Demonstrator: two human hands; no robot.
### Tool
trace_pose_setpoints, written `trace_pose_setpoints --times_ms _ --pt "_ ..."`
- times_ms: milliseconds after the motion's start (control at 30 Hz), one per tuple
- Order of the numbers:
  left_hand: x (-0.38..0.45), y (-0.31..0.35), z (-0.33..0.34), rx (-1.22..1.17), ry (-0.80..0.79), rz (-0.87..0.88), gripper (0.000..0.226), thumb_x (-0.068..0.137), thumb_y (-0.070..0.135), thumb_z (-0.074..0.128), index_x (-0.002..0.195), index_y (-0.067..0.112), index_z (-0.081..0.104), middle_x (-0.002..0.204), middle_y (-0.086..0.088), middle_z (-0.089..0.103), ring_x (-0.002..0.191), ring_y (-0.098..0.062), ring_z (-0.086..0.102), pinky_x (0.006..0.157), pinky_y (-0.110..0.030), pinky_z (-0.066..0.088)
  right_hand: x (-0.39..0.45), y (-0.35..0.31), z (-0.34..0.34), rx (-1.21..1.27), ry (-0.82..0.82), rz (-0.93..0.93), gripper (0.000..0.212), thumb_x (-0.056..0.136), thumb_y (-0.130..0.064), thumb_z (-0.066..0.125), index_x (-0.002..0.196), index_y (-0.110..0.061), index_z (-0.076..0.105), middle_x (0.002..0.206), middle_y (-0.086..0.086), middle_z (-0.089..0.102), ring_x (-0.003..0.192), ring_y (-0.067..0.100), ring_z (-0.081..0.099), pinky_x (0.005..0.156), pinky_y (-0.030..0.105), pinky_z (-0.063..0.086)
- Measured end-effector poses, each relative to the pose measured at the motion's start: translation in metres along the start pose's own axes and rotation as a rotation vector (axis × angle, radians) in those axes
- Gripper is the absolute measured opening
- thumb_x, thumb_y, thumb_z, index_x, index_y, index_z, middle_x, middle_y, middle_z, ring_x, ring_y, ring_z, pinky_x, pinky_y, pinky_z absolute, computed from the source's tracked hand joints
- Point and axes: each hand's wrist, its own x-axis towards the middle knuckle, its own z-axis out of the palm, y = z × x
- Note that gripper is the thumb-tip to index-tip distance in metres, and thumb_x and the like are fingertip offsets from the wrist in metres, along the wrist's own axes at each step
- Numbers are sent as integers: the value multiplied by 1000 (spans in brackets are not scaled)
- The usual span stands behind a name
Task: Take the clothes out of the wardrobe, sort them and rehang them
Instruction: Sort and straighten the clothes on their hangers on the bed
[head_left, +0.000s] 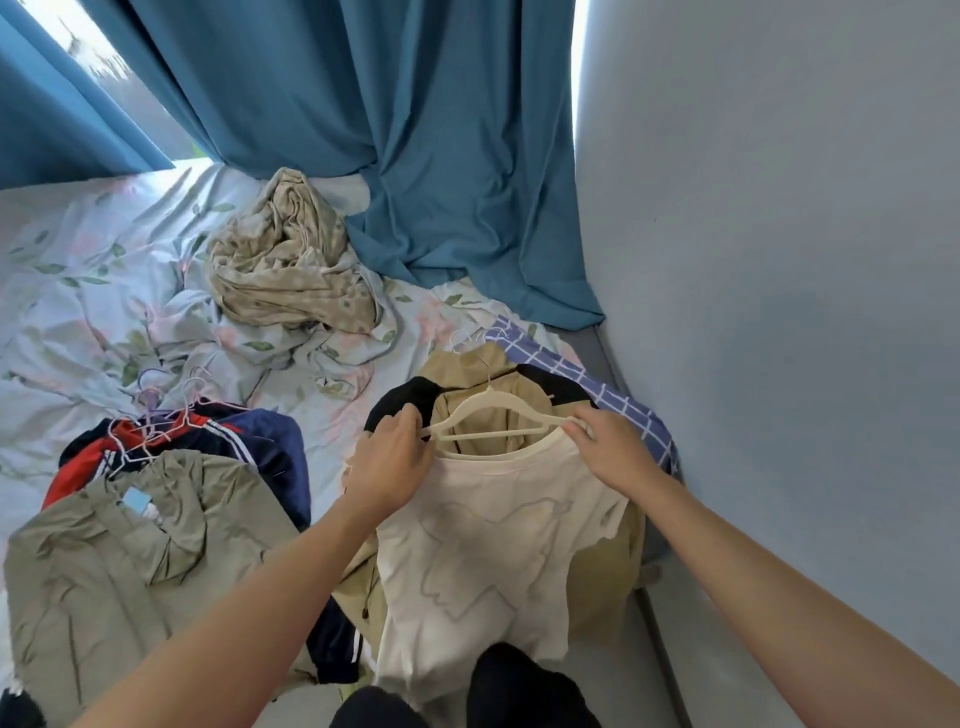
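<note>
A cream T-shirt lies on top of a clothes pile on the bed, its neckline at a cream hanger. My left hand pinches the shirt's left shoulder at the hanger's left end. My right hand grips the right shoulder at the hanger's right end. Under the shirt lie a tan garment, a black one and a blue checked one.
A second pile at the left holds an olive hooded jacket over red and navy striped clothes on thin wire hangers. A crumpled beige cloth lies on the floral sheet. Blue curtains hang behind; a wall stands right.
</note>
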Motion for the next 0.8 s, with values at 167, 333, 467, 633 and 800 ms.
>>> trace_pose_setpoints --times_ms 167,333,467,633,800 --pt "85 -21 72 24 22 13 17 103 31 54 91 22 46 91 7 52 86 -21 46 75 -44 41 103 61 36 -60 -29 -39 21 108 -37 49 94 -24 57 87 -5 63 83 17 60 72 45 54" --pt "152 -57 145 59 -31 -10 13 102 28 55 104 15 59 102 -1 55 93 -28 55 74 -48 48 181 108 93 -225 7 -101 24 108 -33 49 125 -21 63 116 2 67 110 28 58 86 46 51" --pt "173 -68 188 42 -145 -53 41 100 29 59 140 20 57 142 -2 50 124 -29 51 93 -44 50 199 125 140 -321 3 -99 51 104 -36 54 151 -19 47 143 4 54 130 28 48 104 46 47" --pt "147 -76 204 20 -121 -82 54 100 34 58 153 25 48 152 -1 48 136 -28 47 103 -45 47 187 103 174 -288 24 -196 56 97 -32 60 150 -20 44 153 2 44 136 26 42 112 44 42" --pt "101 -119 199 53 -44 -162 55 102 42 52 153 26 45 152 0 48 137 -27 48 106 -47 44 171 66 211 -230 -35 -260 53 98 -35 59 147 -20 47 151 1 45 135 25 44 112 44 42"
